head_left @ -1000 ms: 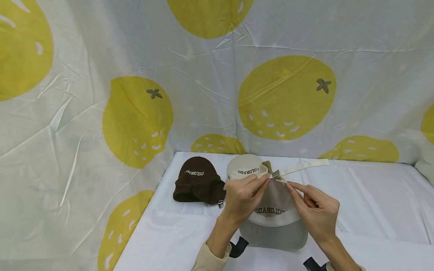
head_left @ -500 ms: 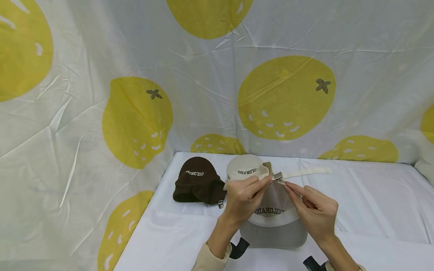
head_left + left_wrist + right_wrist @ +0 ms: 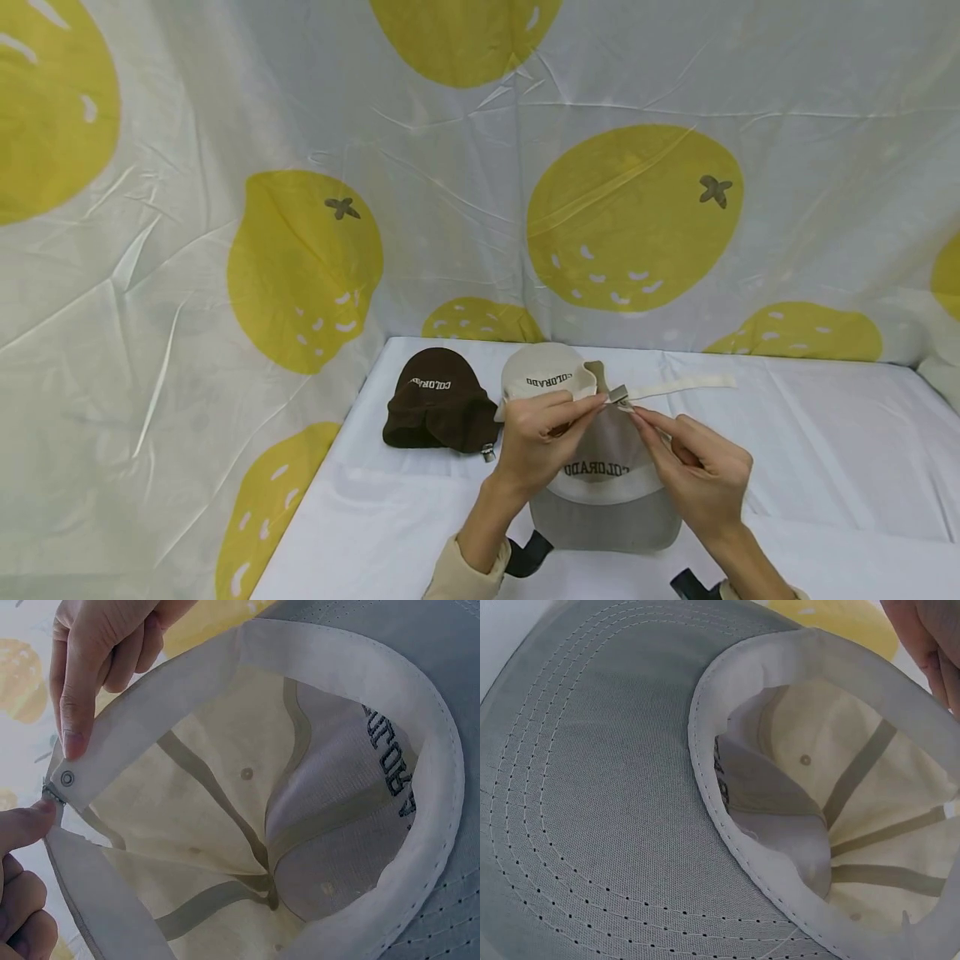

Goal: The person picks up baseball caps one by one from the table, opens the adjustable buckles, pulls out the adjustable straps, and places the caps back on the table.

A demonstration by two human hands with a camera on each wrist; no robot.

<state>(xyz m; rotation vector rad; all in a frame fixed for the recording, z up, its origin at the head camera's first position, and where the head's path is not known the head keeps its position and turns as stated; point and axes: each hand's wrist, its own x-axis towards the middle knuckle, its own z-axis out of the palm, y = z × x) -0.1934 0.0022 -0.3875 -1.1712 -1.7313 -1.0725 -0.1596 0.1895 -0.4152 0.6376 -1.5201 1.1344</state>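
Note:
Both hands hold a light cap with a grey brim [image 3: 603, 525], its hollow inside facing up and mirrored lettering showing within. My left hand [image 3: 536, 433] pinches the back band beside a small metal buckle [image 3: 618, 394]. On the other side, my right hand [image 3: 701, 467] pinches the band close to the buckle. The strap's loose end [image 3: 686, 384] sticks out to the right beyond the buckle. In the left wrist view, fingertips meet the band on both sides of the buckle, near a snap-like metal ring [image 3: 67, 778]. The right wrist view shows the brim [image 3: 622, 787] and the cap's pale lining [image 3: 900, 765].
Left of the hands, a brown cap [image 3: 435, 400] lies on the white-covered table [image 3: 840, 450], a metal buckle [image 3: 487, 452] at its lower edge. Behind the left hand is another light cap [image 3: 536, 362]. A lemon-print cloth [image 3: 450, 233] hangs along the back and left.
The strap's loose end has dropped lower and points slightly farther right. The buckle and my left fingertips have shifted slightly to the right; my right hand stays almost in place.

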